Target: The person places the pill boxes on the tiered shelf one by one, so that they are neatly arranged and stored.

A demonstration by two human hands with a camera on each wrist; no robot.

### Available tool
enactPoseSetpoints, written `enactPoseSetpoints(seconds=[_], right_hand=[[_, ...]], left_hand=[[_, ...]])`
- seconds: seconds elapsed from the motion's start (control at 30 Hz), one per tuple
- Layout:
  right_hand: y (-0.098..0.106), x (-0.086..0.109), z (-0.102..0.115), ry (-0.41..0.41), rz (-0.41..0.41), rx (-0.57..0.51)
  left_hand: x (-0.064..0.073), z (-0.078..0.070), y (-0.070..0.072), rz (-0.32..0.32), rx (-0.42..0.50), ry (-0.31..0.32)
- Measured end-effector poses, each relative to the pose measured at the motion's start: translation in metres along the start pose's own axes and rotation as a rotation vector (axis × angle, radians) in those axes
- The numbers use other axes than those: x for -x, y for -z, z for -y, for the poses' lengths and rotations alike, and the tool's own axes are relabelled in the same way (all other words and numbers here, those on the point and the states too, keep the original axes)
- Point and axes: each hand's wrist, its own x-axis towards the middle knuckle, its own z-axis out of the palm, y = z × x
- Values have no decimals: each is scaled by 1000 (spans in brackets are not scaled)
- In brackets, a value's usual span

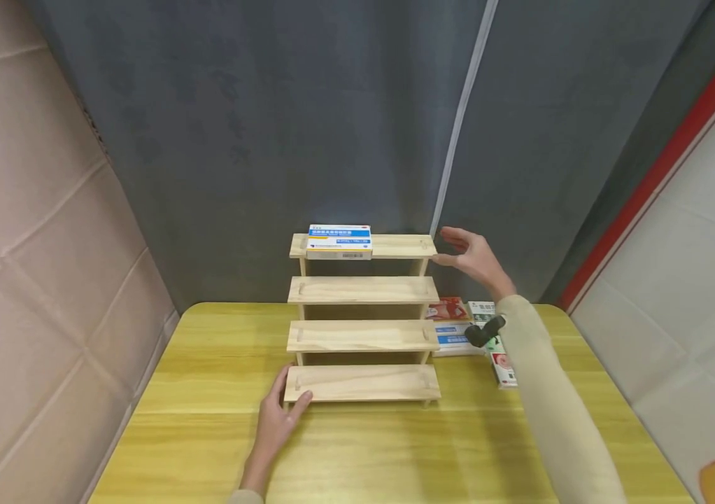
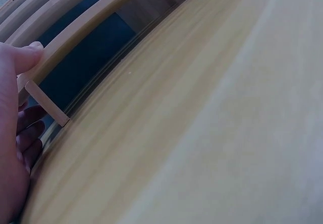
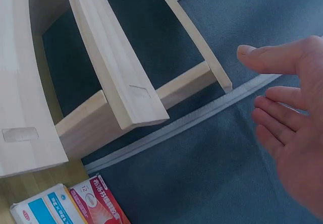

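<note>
A stepped wooden display rack [image 1: 362,336] with several tiers stands on the table. My left hand [image 1: 274,420] grips the left end of its lowest tier. In the left wrist view the thumb [image 2: 31,56] lies on the plank's top, while the other fingers are around its end, near a short leg. Beside the right end of the top tier is my right hand [image 1: 473,262], holding nothing. The right wrist view shows a gap between this hand [image 3: 298,118] and the rack. A blue and white medicine box [image 1: 339,242] rests on the top tier's left half.
Several medicine boxes lie right of the rack: a red one [image 1: 448,309], a blue and white one [image 1: 455,339] and others partly behind the right forearm. A grey curtain [image 1: 282,140] hangs behind the yellow wood-grain table [image 1: 206,392]. Pale panels flank both sides.
</note>
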Motion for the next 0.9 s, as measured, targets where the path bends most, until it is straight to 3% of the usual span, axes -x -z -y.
enactPoseSetpoints(seconds=[0.07, 0.17, 0.37, 0.9], right_hand=[[4, 3, -1, -6, -4, -9], [9, 6, -5, -10, -14, -23], [20, 10, -16, -35, -38, -104], [39, 27, -42, -102, -15, -76]], left_hand=[[0, 3, 0, 2, 2, -4], [-2, 20, -2, 1, -3, -6], [-2, 18, 0, -5, -17, -22], [-2, 15, 1, 6, -12, 3]])
